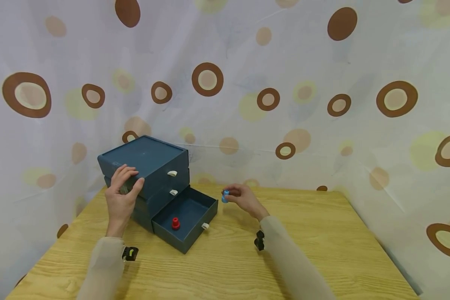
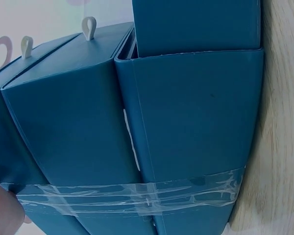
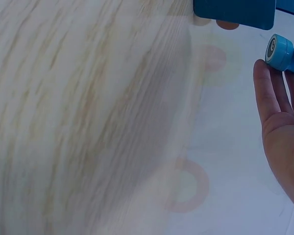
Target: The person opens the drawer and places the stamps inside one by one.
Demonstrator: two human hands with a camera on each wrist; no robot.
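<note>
A dark blue drawer cabinet [image 1: 150, 152] stands at the left of the table in the head view. Its bottom drawer [image 1: 199, 234] is pulled out, with a small red knob-shaped piece [image 1: 176, 224] inside. My left hand [image 1: 121, 202] rests on the cabinet's near top edge, fingers extended over the top. Just beyond the drawer's right corner, my right hand [image 1: 246, 201] pinches a small blue knob-shaped piece [image 1: 226, 197] above the table. In the right wrist view, the blue piece's round end [image 3: 279, 51] shows a dark circular mark.
The two upper drawers are closed, each with a white loop pull [image 1: 172, 173]. Clear tape [image 2: 112, 199] wraps the cabinet's side in the left wrist view. Beneath lies a wooden table [image 1: 322, 233]. A patterned curtain [image 1: 240, 125] hangs behind it.
</note>
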